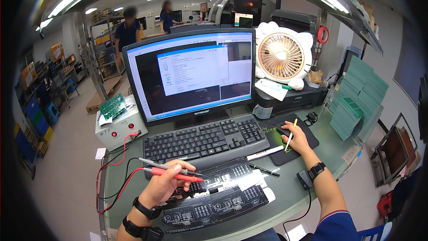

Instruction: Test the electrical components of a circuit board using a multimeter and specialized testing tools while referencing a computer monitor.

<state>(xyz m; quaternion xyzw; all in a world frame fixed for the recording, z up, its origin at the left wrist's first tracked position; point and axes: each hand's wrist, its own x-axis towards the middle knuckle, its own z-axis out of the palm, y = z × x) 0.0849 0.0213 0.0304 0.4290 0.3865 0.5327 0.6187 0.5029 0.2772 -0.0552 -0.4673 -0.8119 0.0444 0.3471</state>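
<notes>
My left hand (164,184) holds two test probes together, a red one (178,176) and a grey-black one (162,166), their tips pointing right over a long black circuit board (214,203) that lies at the table's front. My right hand (296,140) rests on a black mouse (283,130) on a dark mouse pad (307,140), with a yellow-and-white pen (291,136) between its fingers. A black keyboard (205,140) lies between the hands, below a monitor (191,76) showing an open window.
A white test box (117,127) with red buttons and a green board on top stands at left, red and black leads running from it. A pink fan (281,56) sits on a printer (290,98). Stacks of green boards (359,93) stand at right. Two people stand far behind.
</notes>
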